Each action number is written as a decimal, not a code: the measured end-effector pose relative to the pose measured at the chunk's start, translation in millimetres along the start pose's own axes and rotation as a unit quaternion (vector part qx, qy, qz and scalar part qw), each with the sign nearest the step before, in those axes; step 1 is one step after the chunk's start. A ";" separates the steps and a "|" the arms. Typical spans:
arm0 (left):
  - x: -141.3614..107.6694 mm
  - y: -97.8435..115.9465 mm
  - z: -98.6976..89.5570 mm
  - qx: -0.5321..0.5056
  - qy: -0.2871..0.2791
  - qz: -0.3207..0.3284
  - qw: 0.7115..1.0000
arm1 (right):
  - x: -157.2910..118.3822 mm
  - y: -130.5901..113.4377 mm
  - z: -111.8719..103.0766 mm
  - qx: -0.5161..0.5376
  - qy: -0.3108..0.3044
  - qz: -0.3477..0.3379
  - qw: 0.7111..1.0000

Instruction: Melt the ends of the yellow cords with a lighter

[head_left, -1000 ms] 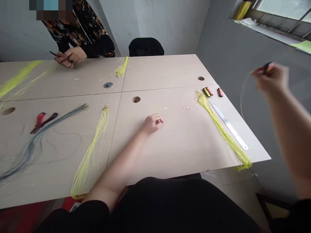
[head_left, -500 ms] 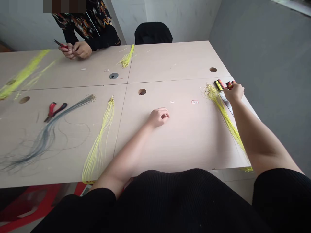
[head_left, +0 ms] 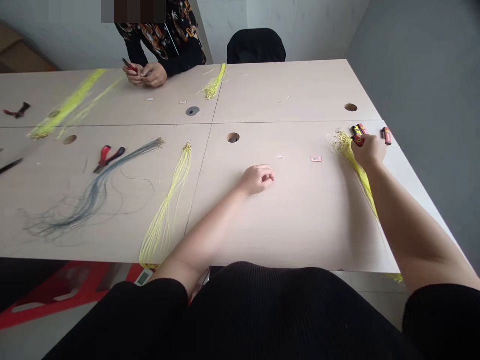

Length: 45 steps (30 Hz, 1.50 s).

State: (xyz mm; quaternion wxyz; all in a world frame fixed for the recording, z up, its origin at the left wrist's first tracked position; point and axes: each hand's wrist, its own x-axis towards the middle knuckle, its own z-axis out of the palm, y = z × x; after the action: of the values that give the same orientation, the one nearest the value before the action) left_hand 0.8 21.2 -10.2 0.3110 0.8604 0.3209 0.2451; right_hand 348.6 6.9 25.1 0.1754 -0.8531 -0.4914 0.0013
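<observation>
Pale counter (head_left: 292,215): at right, the right hand (head_left: 370,150) grips a red-and-black cylinder (head_left: 358,140) beside yellow strands (head_left: 347,147); left hand (head_left: 258,179) curled nearly closed.

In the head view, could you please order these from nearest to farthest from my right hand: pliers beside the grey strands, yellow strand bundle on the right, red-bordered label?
From your right hand:
1. Yellow strand bundle: immediately left.
2. Red-bordered label: farther left.
3. Pliers beside the grey strands: far left.

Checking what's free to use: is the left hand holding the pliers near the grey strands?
No, those pliers lie on the table, apart from the left hand.
</observation>
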 end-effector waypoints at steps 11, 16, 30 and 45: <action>-0.8 0.0 3.2 0.019 -0.003 0.007 1.000 | -14.6 -17.6 -15.0 0.032 0.050 0.040 0.997; 0.0 0.5 4.1 0.036 -0.008 0.003 0.999 | -30.3 -68.6 -8.3 0.332 -0.002 0.047 0.942; -5.0 -4.7 5.7 0.008 0.122 0.006 0.992 | -61.5 -162.8 91.5 0.569 -0.185 -0.079 0.798; -6.7 -0.3 -2.5 0.169 0.057 0.042 0.983 | -67.6 -169.3 75.0 0.415 -0.208 -0.183 0.867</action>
State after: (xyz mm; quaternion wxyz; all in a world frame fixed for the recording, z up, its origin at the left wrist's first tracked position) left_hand -5.4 17.6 -10.2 0.1313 0.8982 0.3381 0.2484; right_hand 158.7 49.6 -5.9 0.4036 -0.5762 -0.6182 0.3505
